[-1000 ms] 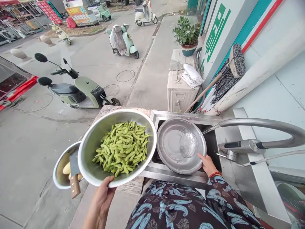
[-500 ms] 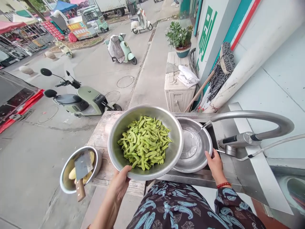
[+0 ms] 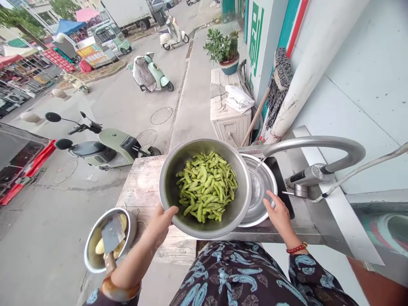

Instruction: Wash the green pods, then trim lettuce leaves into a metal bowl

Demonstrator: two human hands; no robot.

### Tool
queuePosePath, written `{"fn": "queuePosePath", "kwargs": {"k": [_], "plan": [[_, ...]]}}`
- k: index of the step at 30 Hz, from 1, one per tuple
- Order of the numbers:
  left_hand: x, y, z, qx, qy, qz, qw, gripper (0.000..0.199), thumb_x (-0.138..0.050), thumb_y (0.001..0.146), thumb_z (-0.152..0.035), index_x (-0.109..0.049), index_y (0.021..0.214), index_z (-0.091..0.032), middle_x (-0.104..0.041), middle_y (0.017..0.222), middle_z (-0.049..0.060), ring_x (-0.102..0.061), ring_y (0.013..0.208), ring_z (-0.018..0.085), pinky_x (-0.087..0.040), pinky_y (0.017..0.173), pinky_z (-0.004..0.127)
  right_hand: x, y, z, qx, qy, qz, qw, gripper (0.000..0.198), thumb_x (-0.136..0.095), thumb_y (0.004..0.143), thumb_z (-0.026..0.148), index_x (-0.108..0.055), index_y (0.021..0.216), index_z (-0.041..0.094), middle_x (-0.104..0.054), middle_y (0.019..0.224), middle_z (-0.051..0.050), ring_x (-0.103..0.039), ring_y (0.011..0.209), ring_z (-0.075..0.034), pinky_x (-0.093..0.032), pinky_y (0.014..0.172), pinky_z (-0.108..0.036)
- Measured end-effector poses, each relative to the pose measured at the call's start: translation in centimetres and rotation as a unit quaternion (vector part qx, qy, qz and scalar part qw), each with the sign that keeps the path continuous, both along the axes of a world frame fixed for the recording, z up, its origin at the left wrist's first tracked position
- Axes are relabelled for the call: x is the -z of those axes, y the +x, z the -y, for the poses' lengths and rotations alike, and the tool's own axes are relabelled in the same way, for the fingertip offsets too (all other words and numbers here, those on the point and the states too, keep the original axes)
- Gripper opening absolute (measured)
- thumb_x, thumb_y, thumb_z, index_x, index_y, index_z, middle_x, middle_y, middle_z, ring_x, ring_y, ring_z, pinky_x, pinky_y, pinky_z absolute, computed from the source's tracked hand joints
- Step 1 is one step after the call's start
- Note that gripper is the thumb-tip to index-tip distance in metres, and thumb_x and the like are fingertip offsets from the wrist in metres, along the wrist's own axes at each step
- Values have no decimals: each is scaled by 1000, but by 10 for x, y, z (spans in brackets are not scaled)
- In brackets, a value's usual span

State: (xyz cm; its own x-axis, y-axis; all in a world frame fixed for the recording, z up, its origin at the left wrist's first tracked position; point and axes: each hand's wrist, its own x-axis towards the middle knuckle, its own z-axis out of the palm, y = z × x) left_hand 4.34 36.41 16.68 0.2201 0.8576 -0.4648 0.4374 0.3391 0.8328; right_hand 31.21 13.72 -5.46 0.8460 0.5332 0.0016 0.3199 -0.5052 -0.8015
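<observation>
A large stainless steel bowl [image 3: 169, 182] holds a heap of green edamame pods [image 3: 208, 187]. My left hand [image 3: 163, 223] grips its near left rim, thumb over the edge and fingers hidden underneath. The bowl overlaps a second metal basin [image 3: 262, 180] at the sink, into which a thin stream of water runs from the faucet [image 3: 321, 143]. Close by that basin's right rim is my right hand [image 3: 279, 214], its fingers stretched apart and holding nothing. Whether a fingertip touches the rim, I cannot tell.
Under the large bowl is a worn wooden board [image 3: 143, 180]. At lower left, a metal pot [image 3: 129, 233] holds pale, peeled-looking pieces and a cleaver [image 3: 113, 233]. A mop [image 3: 279, 85] leans by the white pipe. Beyond stands a parked green scooter [image 3: 114, 146].
The large bowl has shifted right and covers more of the basin. My right hand has loosened from the basin's rim, its fingers now spread. The head view has turned slightly.
</observation>
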Motion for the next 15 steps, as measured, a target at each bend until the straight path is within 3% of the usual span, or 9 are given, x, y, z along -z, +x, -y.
{"fn": "queuePosePath", "kwargs": {"k": [6,11,15], "plan": [[0,19,-7,58,13,-37,998,43,-61,59,-19,-59,103,-17,-67,75,1,-63,62,19,-47,50,25,2,8,7,-64,-43,13,997,52,-44,90,48,-63,126,15,-66,129,-16,-59,120,-30,-43,106,-49],[-3,36,-11,82,-14,-47,995,47,-59,56,-15,-61,102,-17,-66,72,1,-63,60,20,-46,47,24,-26,-5,5,-41,-35,120,991,41,-48,93,40,-62,127,23,-54,145,-9,-35,141,-32,-28,116,-56],[-3,37,-13,79,-23,-65,994,47,-61,56,-17,-61,103,-17,-67,72,2,-63,61,20,-48,48,25,-32,-1,2,-12,12,59,998,62,-51,90,41,-42,148,20,-36,158,-12,-35,143,-31,-32,116,-50]]}}
